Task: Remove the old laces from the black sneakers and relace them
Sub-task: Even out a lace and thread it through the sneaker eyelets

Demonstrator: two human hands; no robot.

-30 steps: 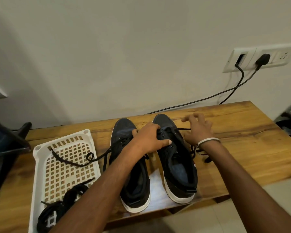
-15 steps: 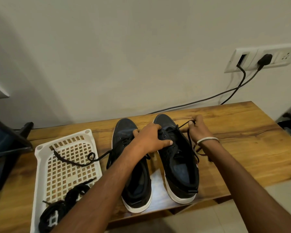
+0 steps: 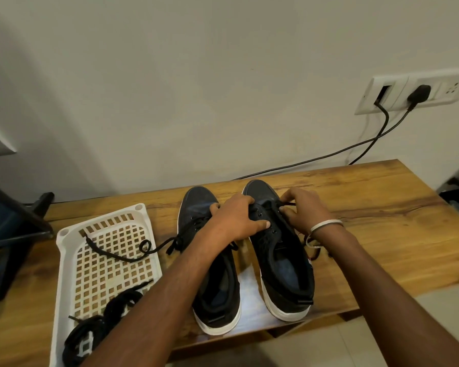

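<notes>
Head view, my listing. Right-hand black canvas sneaker with white sole (image 3: 278, 250): mid-table, light, upper soft, sole stiff. My left hand (image 3: 237, 221) clamps its forefoot, thumb across the eyelets. Thin black lace (image 3: 289, 205): limp, likely to snag; my right hand (image 3: 304, 211) pinches it near the toe eyelets. Second sneaker (image 3: 210, 260) touches alongside. Wooden table (image 3: 382, 221): heels overhang the near edge; open room rightward. White perforated plastic tray (image 3: 104, 260) left.
</notes>
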